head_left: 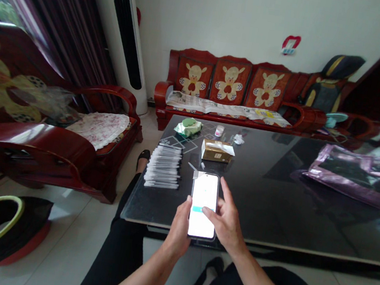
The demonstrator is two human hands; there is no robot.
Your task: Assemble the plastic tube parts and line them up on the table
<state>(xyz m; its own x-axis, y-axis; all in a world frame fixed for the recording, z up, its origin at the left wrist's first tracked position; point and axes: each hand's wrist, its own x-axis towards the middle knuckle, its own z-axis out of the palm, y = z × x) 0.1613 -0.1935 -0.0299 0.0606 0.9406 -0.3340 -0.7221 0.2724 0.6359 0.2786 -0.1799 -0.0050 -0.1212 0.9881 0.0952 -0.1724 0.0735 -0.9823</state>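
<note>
A smartphone (201, 226) with a bright white screen is held upright over the near edge of the dark table. My left hand (179, 227) is closed around its left side, thumb along the edge. On the other side my right hand (230, 222) grips the right edge, its thumb on a blue-green button on the screen and its index finger extended past the upper corner. Beyond the phone lie a small white cap-like piece (203, 165) and a thin pale stick, partly hidden. Left of the phone, several white pens (163, 167) with dark ends lie in a stacked row.
On the table (273, 205) stand a tissue box (217, 153), a green wipes pack (188, 127), a small white jar (219, 130) and crumpled tissue (238, 139). A purple-edged clear bag (349, 177) lies at right. A lined bin (16, 241) stands on the floor at left, near a wooden armchair (35, 150).
</note>
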